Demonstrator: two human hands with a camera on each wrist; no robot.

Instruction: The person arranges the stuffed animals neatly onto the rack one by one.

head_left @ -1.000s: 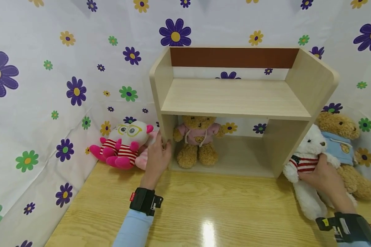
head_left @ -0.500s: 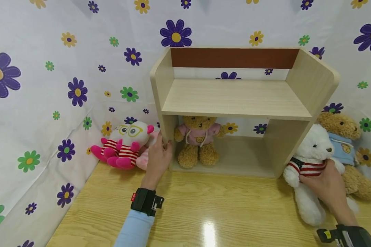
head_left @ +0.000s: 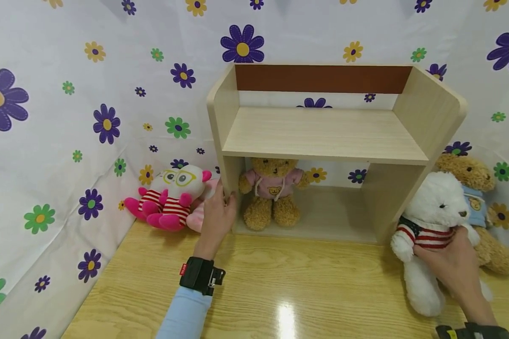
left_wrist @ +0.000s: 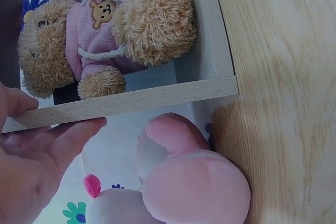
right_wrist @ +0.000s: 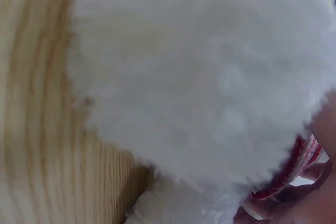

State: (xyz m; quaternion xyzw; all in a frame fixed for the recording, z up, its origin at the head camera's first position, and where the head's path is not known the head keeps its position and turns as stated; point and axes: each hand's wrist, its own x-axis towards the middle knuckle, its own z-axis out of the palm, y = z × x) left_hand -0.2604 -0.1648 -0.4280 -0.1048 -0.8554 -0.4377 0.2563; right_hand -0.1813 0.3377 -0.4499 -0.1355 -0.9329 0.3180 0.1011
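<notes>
white bear (head_left: 424, 230) in a striped shirt is upright at the right of the desk (head_left: 305, 282), just beside the shelf (head_left: 322, 134). on my feed, at left, i see a bespectacled plush (head_left: 169, 212) leaning near a pale pink plush (left_wrist: 197, 187). next, my left hand (head_left: 215, 216) pinches the shelf's left side. inside, at left, is a brown bear (head_left: 273, 188) in pink. far right, my right hand (head_left: 451, 261) grips the white bear's middle, a blue-shirted bear (head_left: 476, 212) behind it.
</notes>
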